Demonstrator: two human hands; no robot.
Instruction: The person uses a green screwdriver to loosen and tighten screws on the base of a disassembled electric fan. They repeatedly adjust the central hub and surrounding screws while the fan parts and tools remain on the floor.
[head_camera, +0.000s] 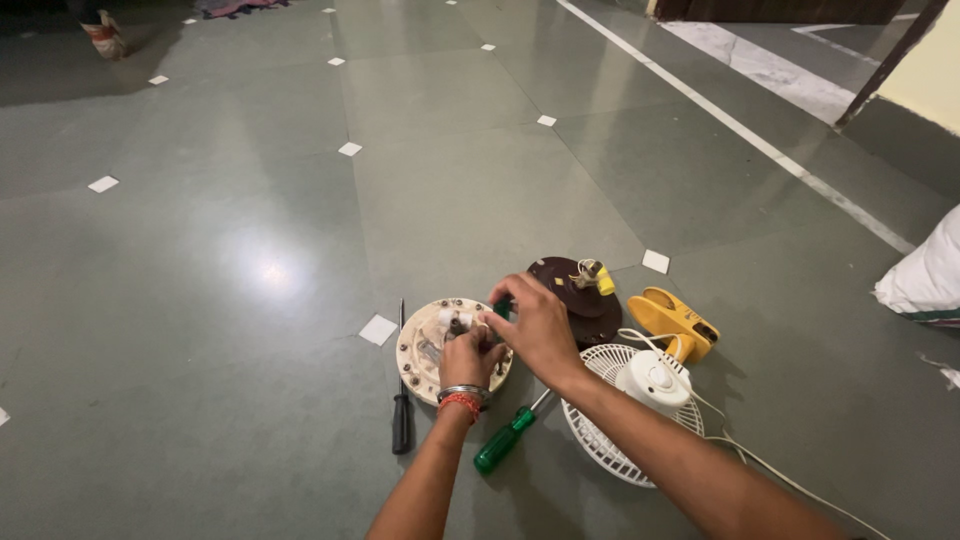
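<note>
A round cream motor housing (424, 340) lies on the grey floor. My left hand (468, 358), with bangles and a red thread at the wrist, rests on it and grips a small part at its centre. Just above it my right hand (533, 322) pinches a small green piece (502, 309) between fingertips. What exactly sits under the fingers is hidden.
A black screwdriver (402, 410) lies left of the housing, a green-handled screwdriver (505, 443) below it. A dark brown disc (566, 285), a yellow tool (672, 320), and a white fan grille (610, 440) with a white cord sit right. A white sack (928, 275) is far right.
</note>
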